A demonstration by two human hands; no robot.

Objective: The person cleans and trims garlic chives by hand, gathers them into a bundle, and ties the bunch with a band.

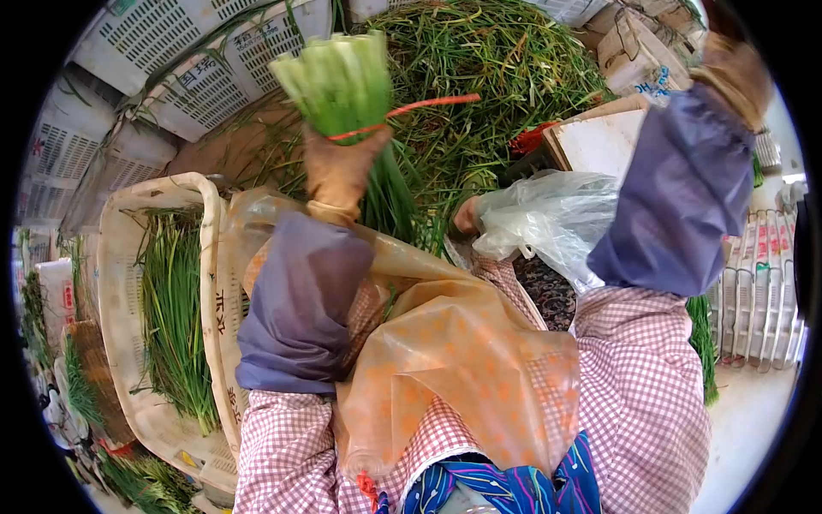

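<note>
My left hand (341, 171), in a brown glove, is wrapped round a bunch of garlic chives (338, 81). The pale cut ends point up and away from me, and the green leaves hang down behind my wrist. A red tie strip (428, 104) crosses the bunch just above my fingers, its loose end sticking out to the right. My right hand (735, 64) is raised far out at the upper right, near the dark rim of the view. Its fingers are dark and partly cut off, so what they do does not show.
A large heap of loose green leaves (497, 64) lies ahead. At left stands a cream plastic crate (116, 257) with long chives (175, 317) inside. White crates (205, 86) line the back left. A white-topped box (595, 141) stands right of the heap. Clear plastic (548, 214) covers my leg.
</note>
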